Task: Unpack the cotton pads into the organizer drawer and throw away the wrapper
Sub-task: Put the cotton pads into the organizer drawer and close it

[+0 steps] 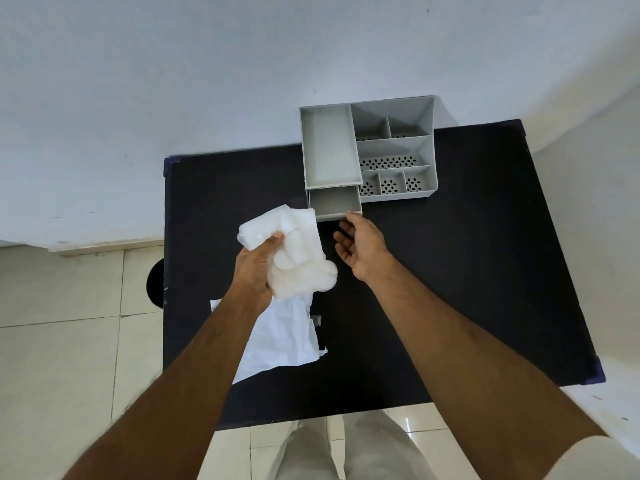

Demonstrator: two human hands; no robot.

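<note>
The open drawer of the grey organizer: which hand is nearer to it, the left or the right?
The right. The right hand is open with its fingertips at the front edge of the drawer. The left hand is lower and to the left, holding the pack of cotton pads.

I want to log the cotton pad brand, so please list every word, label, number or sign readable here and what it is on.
None can be read.
Pack of cotton pads in the left hand: clear wrapper, no print visible.
White sheet on the black table: blank.
Grey organizer and its open drawer: no label, only vent holes.
</note>
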